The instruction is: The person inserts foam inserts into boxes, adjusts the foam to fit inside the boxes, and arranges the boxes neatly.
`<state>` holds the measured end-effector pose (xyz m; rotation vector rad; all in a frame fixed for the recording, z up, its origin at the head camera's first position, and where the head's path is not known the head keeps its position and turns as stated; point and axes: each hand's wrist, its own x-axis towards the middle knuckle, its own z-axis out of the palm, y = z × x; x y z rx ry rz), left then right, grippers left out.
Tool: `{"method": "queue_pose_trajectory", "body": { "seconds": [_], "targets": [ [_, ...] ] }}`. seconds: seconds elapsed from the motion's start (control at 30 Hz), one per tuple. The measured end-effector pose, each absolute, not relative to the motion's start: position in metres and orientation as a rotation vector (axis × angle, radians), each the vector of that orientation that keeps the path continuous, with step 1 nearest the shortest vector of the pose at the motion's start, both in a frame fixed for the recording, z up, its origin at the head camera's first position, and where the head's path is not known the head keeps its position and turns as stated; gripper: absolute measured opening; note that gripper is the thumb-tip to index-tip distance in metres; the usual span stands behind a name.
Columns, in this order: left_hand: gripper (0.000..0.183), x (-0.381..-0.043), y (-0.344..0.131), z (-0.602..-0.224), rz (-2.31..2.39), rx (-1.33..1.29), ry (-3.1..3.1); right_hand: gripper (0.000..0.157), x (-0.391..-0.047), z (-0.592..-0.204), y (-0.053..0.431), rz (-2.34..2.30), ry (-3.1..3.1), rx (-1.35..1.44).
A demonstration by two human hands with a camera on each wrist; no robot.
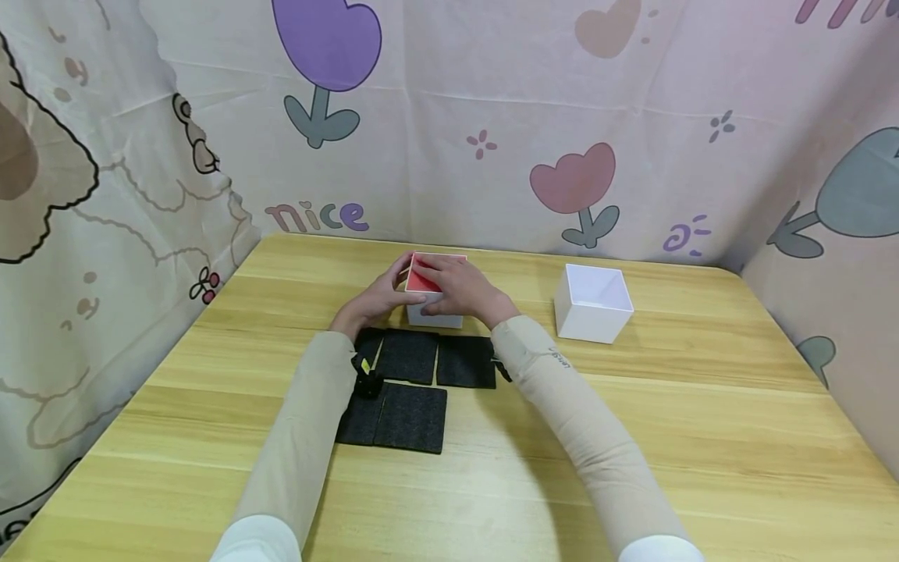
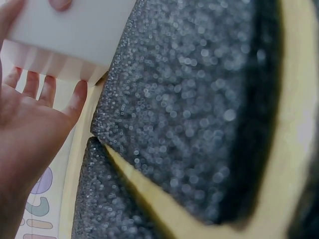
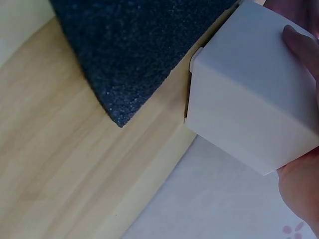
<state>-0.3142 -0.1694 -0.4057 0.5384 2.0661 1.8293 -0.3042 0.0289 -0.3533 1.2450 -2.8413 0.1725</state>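
A square white box [image 1: 445, 320] with a red surface [image 1: 420, 283] showing at its top sits at the back middle of the table. My left hand [image 1: 378, 297] holds its left side, fingers against the wall and thumb near the front rim. In the left wrist view, several fingertips touch the white side. Over the top reaches my right hand [image 1: 465, 290], its fingers above the red surface and its thumb on the front face; these fingers hide much of the red part. The right wrist view shows that thumb [image 3: 301, 47] lying against the white wall.
Several black felt-like squares [image 1: 410, 417] lie flat in front of the box, partly under the left forearm. Another white box [image 1: 593, 316], open at the top, stands to the right. A printed cloth [image 1: 449, 179] hangs behind the wooden table [image 1: 702, 437].
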Motion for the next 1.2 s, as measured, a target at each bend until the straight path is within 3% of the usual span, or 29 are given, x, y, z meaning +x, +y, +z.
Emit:
{"method": "queue_pose_trajectory", "body": {
  "seconds": [0.27,0.53,1.2],
  "targets": [
    [0.091,-0.313,-0.169,-0.407,1.837,0.566,2.074,0.078,-0.304,-0.352,0.03,0.222,-2.851,1.269],
    [0.092,-0.312,-0.168,-0.409,1.844,0.586,2.054,0.055,-0.296,-0.333,0.042,0.471,-2.956,1.449],
    [0.093,-0.314,-0.169,-0.408,1.834,0.573,2.046,0.041,-0.295,-0.335,0.043,0.365,-2.938,1.456]
  ]
}}
